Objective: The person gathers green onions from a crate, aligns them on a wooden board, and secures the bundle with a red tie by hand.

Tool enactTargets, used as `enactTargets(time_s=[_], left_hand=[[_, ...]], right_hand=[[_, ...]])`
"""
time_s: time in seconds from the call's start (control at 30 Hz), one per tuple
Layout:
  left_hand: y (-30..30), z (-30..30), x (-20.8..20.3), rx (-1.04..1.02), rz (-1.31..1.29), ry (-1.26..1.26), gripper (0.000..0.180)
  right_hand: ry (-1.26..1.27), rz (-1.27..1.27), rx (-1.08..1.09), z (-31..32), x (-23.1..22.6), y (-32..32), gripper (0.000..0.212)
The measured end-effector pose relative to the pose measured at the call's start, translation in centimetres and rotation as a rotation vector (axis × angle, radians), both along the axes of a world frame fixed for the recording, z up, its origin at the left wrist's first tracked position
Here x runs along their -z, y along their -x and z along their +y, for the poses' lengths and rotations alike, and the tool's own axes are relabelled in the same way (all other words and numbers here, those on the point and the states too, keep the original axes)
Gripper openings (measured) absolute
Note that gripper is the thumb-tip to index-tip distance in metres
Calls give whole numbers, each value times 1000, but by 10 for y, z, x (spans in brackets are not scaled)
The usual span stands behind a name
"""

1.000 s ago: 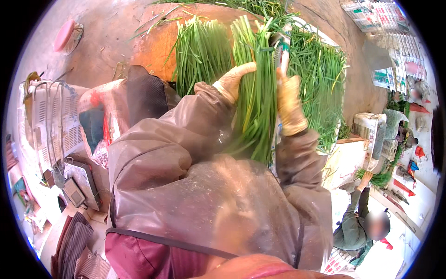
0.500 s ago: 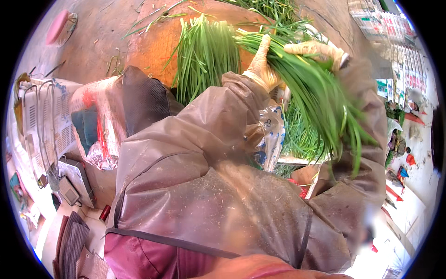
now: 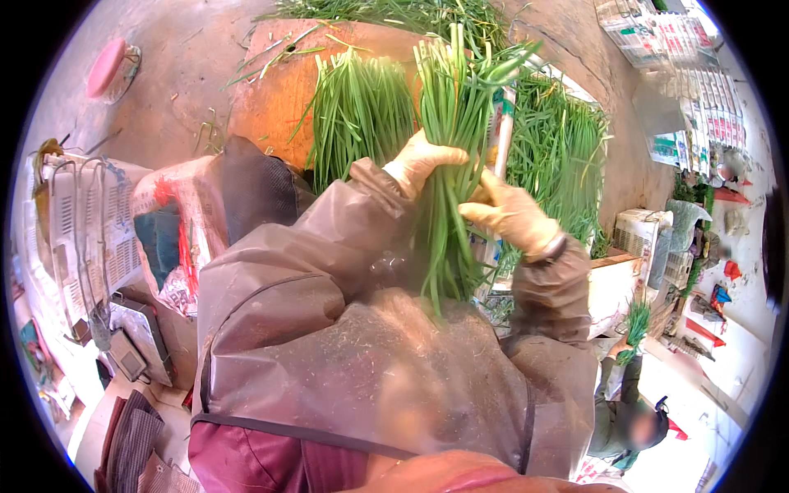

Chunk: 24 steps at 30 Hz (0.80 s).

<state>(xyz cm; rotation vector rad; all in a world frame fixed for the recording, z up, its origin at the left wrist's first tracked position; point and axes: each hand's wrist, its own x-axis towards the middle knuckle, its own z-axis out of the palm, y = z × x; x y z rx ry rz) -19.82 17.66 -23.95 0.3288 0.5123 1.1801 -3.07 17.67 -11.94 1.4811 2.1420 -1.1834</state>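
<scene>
Both my hands wear pale, cream-coloured gloves. Between them a bunch of garlic chives [image 3: 448, 123] stands nearly upright, white-green stem ends at the top and leaves hanging toward my apron. My left hand [image 3: 423, 163] is wrapped round the bunch near its middle. Lower down on the right side, my right hand [image 3: 516, 220] has its fingers closed on some of the leaves. Just left of it, a second pile of garlic chives [image 3: 360, 111] lies on an orange-brown board [image 3: 275, 103], with its stem ends even.
More chives [image 3: 559, 148] fill a white-edged container at the right. Loose greens [image 3: 394, 11] lie beyond the board. A pink stool [image 3: 111, 70] stands far left, near a white plastic crate [image 3: 86, 214]. At lower right another person [image 3: 629, 419] holds a small green bunch [image 3: 634, 329].
The bunch has swung from slanting right to nearly upright and come closer to me. Both hands moved left and nearer, the right hand now lower. Another person now shows at the right.
</scene>
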Motion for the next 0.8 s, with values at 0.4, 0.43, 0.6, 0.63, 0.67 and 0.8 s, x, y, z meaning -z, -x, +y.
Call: enactTargets(time_s=[0.4,0.43,0.6,0.63,0.67,0.8], left_hand=[[35,-90,-34,17,165,-97,51],[40,-92,-32,56,130,-99,51],[50,-93,-12,134,90,-146,52],[51,-91,-9,144,100,-155,53],[52,-90,-8,153,88,-153,53],[57,-83,-3,170,55,-152,55]], right_hand=[[-338,280,298,22,-15,51,36],[-296,418,382,18,-18,52,29],[-62,450,351,33,-35,50,21],[-33,468,318,40,-38,49,21],[68,437,294,46,-46,48,20],[92,430,176,66,-66,53,27]])
